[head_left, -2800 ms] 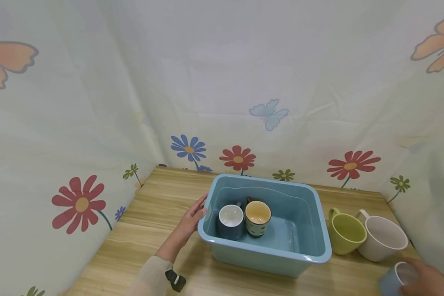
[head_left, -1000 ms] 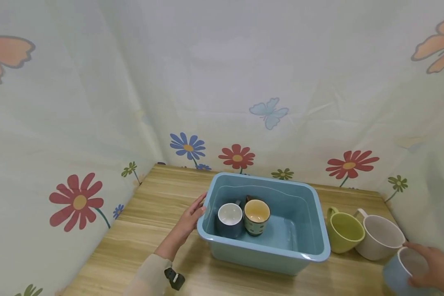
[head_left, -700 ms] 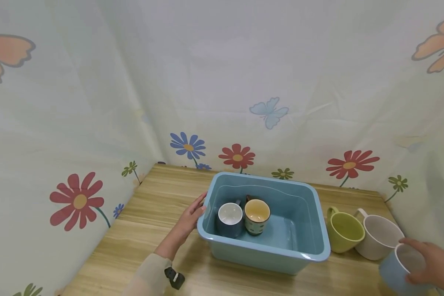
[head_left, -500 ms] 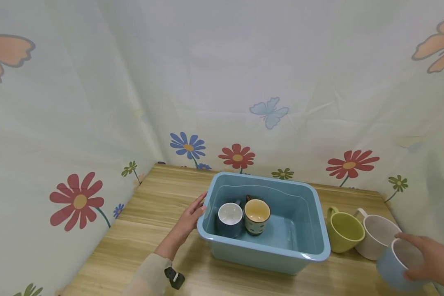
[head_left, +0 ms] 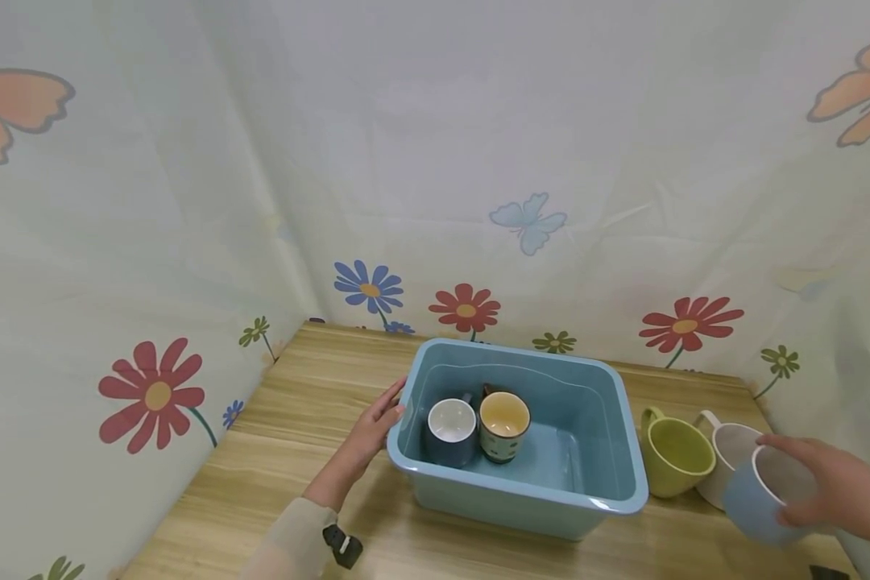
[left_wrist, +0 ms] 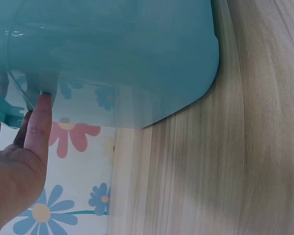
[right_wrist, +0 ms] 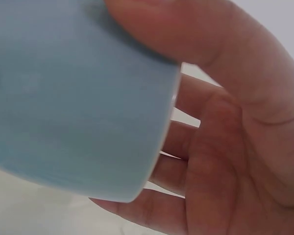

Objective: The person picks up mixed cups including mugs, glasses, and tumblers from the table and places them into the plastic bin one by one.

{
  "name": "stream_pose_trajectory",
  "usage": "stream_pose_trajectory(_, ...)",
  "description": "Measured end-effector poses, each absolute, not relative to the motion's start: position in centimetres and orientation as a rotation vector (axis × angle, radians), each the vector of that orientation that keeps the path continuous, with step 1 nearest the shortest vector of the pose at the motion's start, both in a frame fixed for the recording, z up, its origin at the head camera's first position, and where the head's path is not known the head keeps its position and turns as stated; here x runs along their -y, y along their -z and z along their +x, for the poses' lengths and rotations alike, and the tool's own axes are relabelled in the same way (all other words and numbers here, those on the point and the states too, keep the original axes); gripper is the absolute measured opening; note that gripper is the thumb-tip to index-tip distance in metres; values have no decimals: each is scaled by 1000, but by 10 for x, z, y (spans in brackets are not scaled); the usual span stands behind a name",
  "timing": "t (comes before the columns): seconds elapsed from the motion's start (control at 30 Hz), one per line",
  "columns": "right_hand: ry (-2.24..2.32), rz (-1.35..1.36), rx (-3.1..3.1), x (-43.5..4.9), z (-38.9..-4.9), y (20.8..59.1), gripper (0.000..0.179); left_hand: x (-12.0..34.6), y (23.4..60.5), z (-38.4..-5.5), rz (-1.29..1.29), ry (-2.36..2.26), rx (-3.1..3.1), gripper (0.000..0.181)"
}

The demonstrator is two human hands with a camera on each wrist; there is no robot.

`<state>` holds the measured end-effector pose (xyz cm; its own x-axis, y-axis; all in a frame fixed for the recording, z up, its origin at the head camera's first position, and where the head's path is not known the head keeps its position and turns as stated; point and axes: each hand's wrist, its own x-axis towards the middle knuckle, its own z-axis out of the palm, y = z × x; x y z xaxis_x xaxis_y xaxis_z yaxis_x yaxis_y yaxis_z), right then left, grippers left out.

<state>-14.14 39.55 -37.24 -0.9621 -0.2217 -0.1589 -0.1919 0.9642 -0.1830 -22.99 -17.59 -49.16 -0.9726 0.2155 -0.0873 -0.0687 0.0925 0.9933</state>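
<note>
My right hand (head_left: 844,487) grips a light blue cup (head_left: 748,506) with a white inside, thumb and fingers on either side near the rim. The cup is tilted and held up at the right; no handle of it shows. My left hand (head_left: 366,435) touches the left end of a blue plastic tub (head_left: 507,499), its fingers fairly straight; in the left wrist view a fingertip presses the outer wall below the rim. Inside the tub, at its left, stand a dark blue-grey mug (head_left: 451,447) and a patterned mug (head_left: 503,441) with a yellow inside.
To the right of the tub stand a yellow-green mug (head_left: 670,459) and a white mug (head_left: 718,483), the latter partly hidden behind the held cup. The wooden table (head_left: 261,491) meets a flower-print cloth (head_left: 420,161) at the back and sides.
The light blue cup has moved up and to the left in my right hand, from the table's right front to before the white mug. My left hand and the tub have stayed put.
</note>
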Motion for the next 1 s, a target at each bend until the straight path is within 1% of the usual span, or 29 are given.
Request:
stream_pose_trajectory(0.27, 240, -350, -2997, -385, -143, 360, 79, 176, 487, -228, 165, -1971, -2168, 60)
stream_pose_trajectory(0.6, 226, -335, -2954, -379, -159, 347, 85, 176, 488, -227, 129, -1949, -2209, 60)
stream_pose_trajectory(1.0, 188, -417, -3014, -370, -164, 328, 81, 174, 486, -226, 140, -1959, -2191, 60)
